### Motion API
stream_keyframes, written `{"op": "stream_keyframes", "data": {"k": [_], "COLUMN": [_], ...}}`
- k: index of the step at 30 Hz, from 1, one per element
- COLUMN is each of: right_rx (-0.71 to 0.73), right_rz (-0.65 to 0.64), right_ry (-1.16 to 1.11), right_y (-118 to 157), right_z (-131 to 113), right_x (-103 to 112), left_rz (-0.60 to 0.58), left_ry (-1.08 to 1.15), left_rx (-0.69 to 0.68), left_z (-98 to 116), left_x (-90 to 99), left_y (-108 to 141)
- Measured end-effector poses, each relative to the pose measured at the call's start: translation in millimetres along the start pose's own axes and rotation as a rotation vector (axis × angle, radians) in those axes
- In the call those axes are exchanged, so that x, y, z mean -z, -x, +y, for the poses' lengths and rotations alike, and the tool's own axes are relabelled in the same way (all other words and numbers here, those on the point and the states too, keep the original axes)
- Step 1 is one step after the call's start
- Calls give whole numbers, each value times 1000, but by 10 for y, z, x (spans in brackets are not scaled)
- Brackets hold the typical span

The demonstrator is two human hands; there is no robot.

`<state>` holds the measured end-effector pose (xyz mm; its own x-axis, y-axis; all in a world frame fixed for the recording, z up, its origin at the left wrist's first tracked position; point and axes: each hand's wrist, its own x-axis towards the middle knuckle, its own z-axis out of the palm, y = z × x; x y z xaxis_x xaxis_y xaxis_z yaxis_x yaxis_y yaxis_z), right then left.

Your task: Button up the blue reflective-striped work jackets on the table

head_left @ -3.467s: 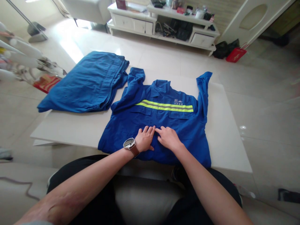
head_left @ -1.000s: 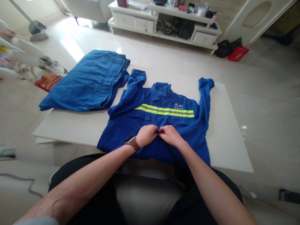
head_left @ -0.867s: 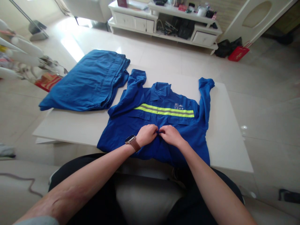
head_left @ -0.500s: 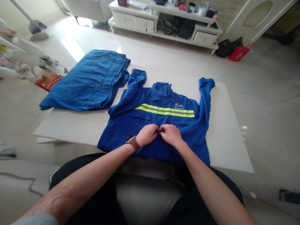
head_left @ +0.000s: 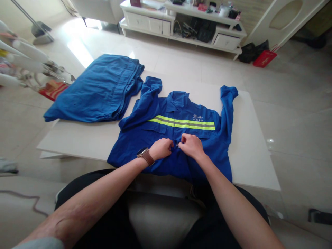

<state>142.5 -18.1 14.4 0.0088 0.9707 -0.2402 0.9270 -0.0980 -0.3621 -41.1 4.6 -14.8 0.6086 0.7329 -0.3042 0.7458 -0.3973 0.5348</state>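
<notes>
Two pockets point(head_left: 198, 133) on one shirt point(head_left: 210, 155)

The cabinet point(head_left: 159, 26) holds cables point(head_left: 178, 28) and dark objects point(head_left: 204, 34) in its open shelf. One red bag point(head_left: 265, 58) sits by it, contents hidden. The desk point(head_left: 251, 148) carries the shirt, front up, and one folded cloth point(head_left: 95, 90). Left hand point(head_left: 161, 148) and right hand point(head_left: 191, 146) rest mid-front, fingers curled; whether either grips fabric, I cannot tell. One watch point(head_left: 145, 155) circles the left wrist.

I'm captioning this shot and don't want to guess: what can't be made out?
Head view:
Left hand: its curled fingers hide whether it pinches the blue jacket.
Watch dial: too small and slanted to read.
Grey chair: top cut off by the upper edge.
</notes>
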Motion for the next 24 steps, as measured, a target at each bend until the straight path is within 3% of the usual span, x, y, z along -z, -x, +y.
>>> {"op": "stream_keyframes", "data": {"k": [3,5,6,8,11,14,20,24], "right_rx": [180,291,314,306,279,294,314,297], "right_rz": [-242,-406,-408,-257,-70,-135,-234,-231], "right_ry": [-180,-251,-240,-143,10,110,228,220], "right_y": [2,12,17,19,11,18,110,142], "right_z": [25,33,37,52,89,101,-24,-71], "right_x": [24,12,-1,-30,-64,-66,-44,-110], "left_rz": [-28,27,73,133,43,-58,-49,-28], "left_ry": [-10,-48,-80,-150,-230,-294,-309,-295], "left_rx": [-18,-19,-11,19,75,85,62,57], "left_z": [-11,-19,-27,-52,-91,-89,34,50], "left_x": [118,198,226,246,200,154,247,279], "left_y": [22,33,37,46,64,87,124,127]}}
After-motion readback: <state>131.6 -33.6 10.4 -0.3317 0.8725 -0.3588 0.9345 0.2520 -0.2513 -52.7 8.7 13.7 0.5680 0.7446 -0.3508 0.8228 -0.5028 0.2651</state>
